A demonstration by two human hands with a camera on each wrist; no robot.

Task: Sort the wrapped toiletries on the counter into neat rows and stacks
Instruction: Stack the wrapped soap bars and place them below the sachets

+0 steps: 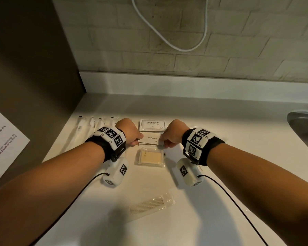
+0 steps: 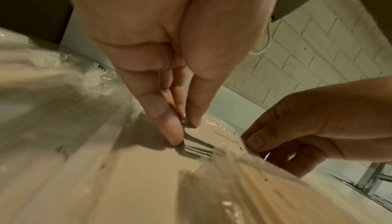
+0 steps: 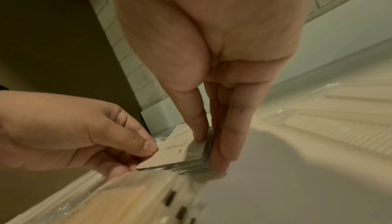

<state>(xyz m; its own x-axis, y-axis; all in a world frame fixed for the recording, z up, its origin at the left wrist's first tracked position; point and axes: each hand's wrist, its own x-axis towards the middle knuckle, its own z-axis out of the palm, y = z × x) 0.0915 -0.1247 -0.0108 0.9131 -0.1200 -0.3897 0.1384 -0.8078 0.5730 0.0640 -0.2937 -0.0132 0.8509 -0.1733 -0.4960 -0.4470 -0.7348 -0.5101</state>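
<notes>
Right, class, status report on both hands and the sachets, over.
Left hand and right hand pinch opposite ends of the toothpaste sachet stack. Stack sits between shampoo sachets and wrapped soap. Nothing in the way.

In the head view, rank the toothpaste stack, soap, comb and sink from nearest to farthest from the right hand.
1. Toothpaste stack: held in right hand.
2. Soap: just below-left.
3. Comb: nearer the person.
4. Sink: far right.

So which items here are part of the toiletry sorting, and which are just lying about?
Part of the job:
- toothpaste sachets, stack pinched at both ends by left hand and right hand
- shampoo sachets
- wrapped soap
- wrapped comb
- wrapped toothbrushes

Just lying about:
- printed sheet
- white cable
- sink
</notes>
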